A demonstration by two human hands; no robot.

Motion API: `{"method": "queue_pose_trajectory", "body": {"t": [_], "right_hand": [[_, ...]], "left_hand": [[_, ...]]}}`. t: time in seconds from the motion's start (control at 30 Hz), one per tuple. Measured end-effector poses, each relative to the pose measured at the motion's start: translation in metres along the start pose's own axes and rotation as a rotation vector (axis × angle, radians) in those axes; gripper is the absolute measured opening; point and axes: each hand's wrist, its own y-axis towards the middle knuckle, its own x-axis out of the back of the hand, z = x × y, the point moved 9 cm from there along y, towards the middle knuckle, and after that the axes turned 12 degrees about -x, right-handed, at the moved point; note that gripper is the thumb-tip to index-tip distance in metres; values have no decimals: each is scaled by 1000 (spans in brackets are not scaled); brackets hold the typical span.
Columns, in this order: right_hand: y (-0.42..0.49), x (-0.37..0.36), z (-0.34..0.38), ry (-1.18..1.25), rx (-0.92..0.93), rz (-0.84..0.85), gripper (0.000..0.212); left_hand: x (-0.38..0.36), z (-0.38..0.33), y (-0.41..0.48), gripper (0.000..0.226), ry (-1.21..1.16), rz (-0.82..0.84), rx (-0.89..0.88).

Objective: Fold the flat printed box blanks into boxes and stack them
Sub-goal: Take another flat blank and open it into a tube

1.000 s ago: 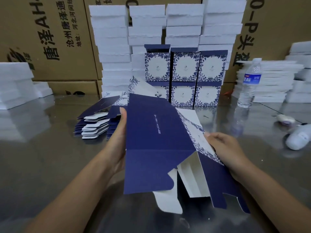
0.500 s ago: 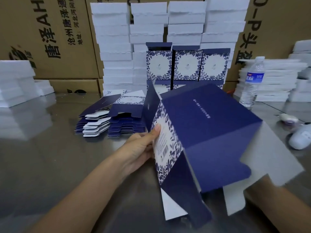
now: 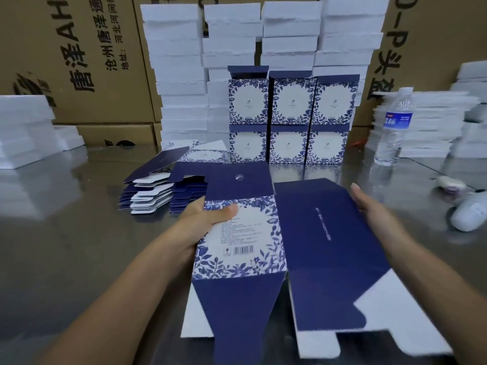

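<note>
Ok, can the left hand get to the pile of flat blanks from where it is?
Probably yes. The pile of flat blanks lies just beyond the left hand, with nothing between them. But its grip is on the half-folded box, which it would have to release first.

I see a blue floral blank (image 3: 253,233) part-opened, flaps loose. Flat blanks (image 3: 152,196) lie piled behind; six boxes (image 3: 290,119) stand stacked.

Water bottle (image 3: 394,125) beside white foam stacks (image 3: 427,122); printed cardboard cartons (image 3: 79,61) behind
</note>
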Motion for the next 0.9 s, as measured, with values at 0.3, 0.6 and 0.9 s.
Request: {"method": "queue_pose_trajectory", "body": {"t": [0.3, 0.6, 0.9], "right_hand": [[0, 11, 7, -326, 231, -220, 39], [2, 3, 2, -375, 204, -183, 42], [3, 17, 7, -312, 221, -254, 44]], "left_hand": [[16, -12, 2, 41, 369, -214, -97], [31, -18, 4, 41, 392, -362, -131], [10, -1, 3, 44, 307, -159, -18]]}}
